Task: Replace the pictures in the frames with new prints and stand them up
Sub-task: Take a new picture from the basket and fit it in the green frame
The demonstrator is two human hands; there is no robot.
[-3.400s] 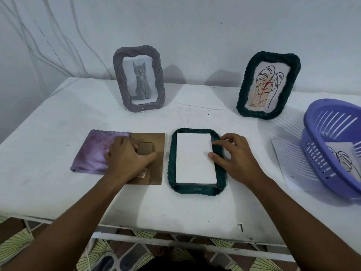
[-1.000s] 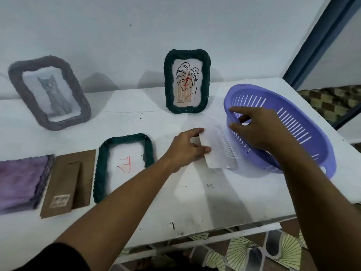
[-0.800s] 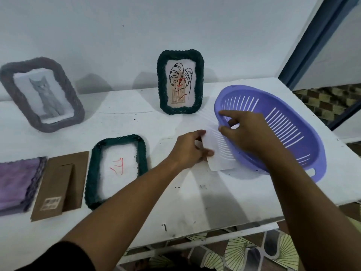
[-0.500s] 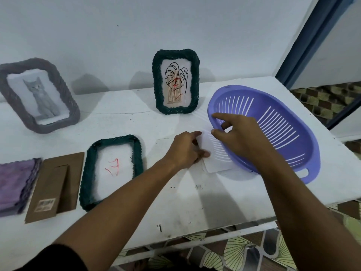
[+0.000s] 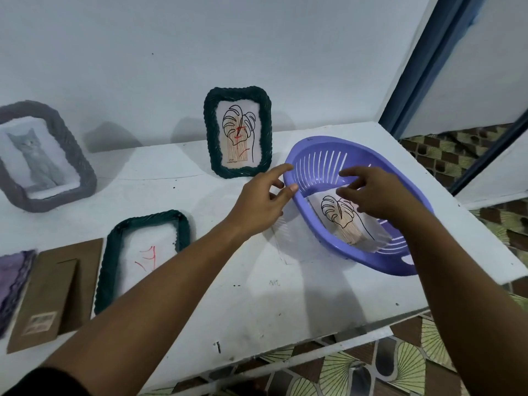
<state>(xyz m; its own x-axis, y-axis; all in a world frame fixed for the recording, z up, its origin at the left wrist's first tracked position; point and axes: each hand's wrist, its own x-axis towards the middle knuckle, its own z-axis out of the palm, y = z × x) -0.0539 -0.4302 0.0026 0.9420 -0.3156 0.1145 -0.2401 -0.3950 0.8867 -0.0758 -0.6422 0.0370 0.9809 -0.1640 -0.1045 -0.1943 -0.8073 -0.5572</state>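
Head view: white table (image 5: 257, 295). At 3 o'clock, your oval slotted purple plastic basket (image 5: 368, 252) holds a leaf-drawing print (image 5: 343, 221). Braided green frame (image 5: 143, 252) lies flat at 9. Your left hand (image 5: 263, 201) and right hand (image 5: 377, 195) hover with relaxed fingers, holding nothing.

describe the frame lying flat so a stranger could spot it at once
On the white table, look left of the purple basket, beside the brown backing board. The dark green frame lies flat there; its twin stands by the wall, and its white pane bears red marks.
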